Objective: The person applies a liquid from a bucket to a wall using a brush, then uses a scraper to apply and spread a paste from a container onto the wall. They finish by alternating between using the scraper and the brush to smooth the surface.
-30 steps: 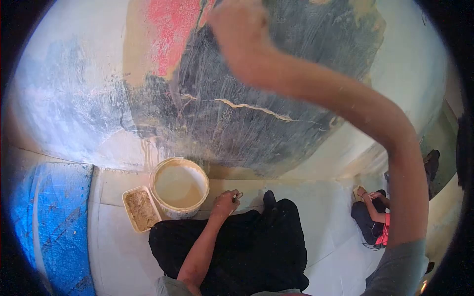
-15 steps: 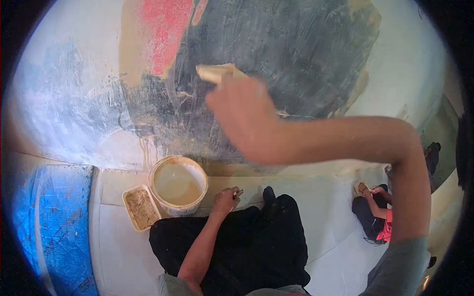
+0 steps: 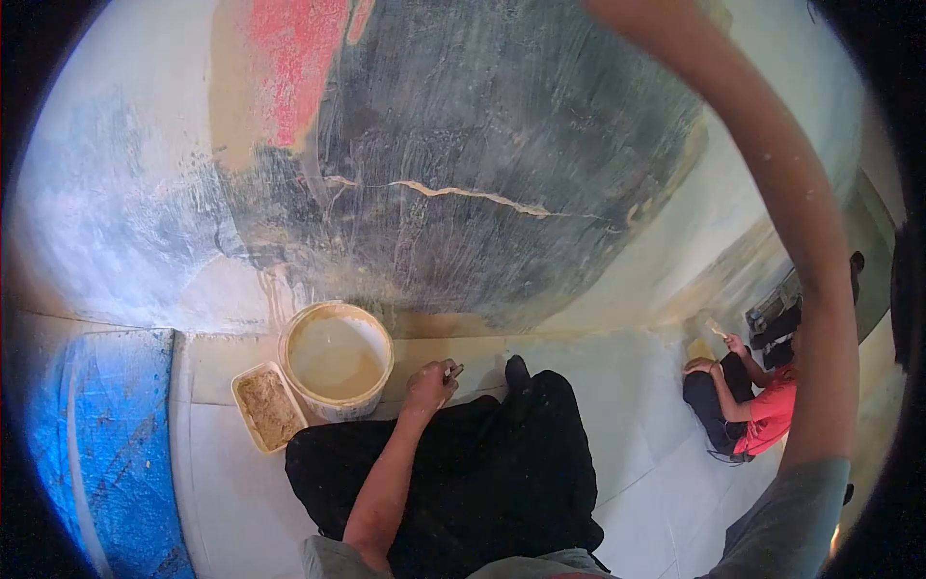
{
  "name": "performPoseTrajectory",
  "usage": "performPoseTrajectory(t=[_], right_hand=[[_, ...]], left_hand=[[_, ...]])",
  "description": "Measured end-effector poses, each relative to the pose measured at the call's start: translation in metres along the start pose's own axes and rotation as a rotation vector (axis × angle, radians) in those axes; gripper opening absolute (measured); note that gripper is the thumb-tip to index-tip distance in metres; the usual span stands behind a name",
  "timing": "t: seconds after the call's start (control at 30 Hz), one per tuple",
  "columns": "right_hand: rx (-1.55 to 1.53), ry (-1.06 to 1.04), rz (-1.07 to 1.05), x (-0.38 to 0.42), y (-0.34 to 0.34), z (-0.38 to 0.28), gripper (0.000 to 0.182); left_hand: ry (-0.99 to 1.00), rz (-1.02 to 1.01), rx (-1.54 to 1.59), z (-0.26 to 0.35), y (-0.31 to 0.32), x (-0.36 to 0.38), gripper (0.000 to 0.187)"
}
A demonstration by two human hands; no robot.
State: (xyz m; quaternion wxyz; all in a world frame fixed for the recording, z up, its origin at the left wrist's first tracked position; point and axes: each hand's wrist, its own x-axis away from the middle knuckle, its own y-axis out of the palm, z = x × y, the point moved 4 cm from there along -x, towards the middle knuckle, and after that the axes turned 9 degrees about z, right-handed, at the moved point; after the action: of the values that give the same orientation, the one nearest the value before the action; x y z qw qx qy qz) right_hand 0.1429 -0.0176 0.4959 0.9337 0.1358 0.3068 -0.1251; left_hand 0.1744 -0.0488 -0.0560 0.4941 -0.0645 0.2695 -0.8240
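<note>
My left hand (image 3: pixel 431 386) is closed near my knee, around a small dark object (image 3: pixel 453 371) of which only the end sticks out; its kind does not show. My right arm (image 3: pixel 772 183) reaches up across the right side, and only the edge of my right hand (image 3: pixel 627 8) shows at the top border. Its fingers, and anything in them, are out of frame. In front of me stands a wall with a dark grey painted patch (image 3: pixel 463 116). A thin pale crack (image 3: pixel 473 195) runs across that patch.
A white bucket (image 3: pixel 385 381) of cloudy tan water stands left of my left hand. Beside it lies a shallow tub of brown paste (image 3: pixel 269 407). Blue sheeting (image 3: pixel 125 444) covers the far left. At right, another person in red (image 3: pixel 772 415) sits by the wall, holding tools.
My right hand, which had a pale flat piece against the dark patch, has swung up to the top edge, uncovering the crack. My left hand stays closed by the knee. The view has shifted slightly.
</note>
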Motion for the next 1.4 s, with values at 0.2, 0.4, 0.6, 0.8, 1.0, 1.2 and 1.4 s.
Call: performPoseTrajectory(t=[0.2, 0.4, 0.6, 0.8, 1.0, 1.2, 1.4], right_hand=[[0.175, -0.203, -0.255, 0.098, -0.030, -0.090, 0.032], [0.077, -0.170, -0.465, 0.186, -0.074, -0.134, 0.043], [-0.482, -0.088, -0.891, 0.188, -0.073, -0.085, 0.029], [-0.241, 0.041, -0.775, 0.126, -0.050, 0.012, 0.020], [0.200, 0.248, -0.679, 0.046, -0.040, 0.091, 0.018], [0.197, 0.234, -0.374, 0.048, 0.005, 0.102, 0.023], [0.101, 0.026, -0.377, 0.121, -0.022, -0.005, 0.037]], left_hand=[[0.039, 0.056, 0.002, -0.002, 0.001, 0.002, 0.021], [-0.022, -0.020, -0.089, -0.005, 0.007, -0.001, 0.023], [0.013, -0.002, -0.084, 0.006, -0.002, 0.003, 0.029], [0.044, -0.024, -0.051, -0.010, 0.011, -0.002, 0.032], [0.004, -0.018, -0.144, 0.004, 0.002, 0.004, 0.030], [0.056, 0.034, -0.104, 0.004, -0.005, 0.006, 0.028], [0.026, -0.030, -0.091, -0.005, 0.004, 0.000, 0.030]])
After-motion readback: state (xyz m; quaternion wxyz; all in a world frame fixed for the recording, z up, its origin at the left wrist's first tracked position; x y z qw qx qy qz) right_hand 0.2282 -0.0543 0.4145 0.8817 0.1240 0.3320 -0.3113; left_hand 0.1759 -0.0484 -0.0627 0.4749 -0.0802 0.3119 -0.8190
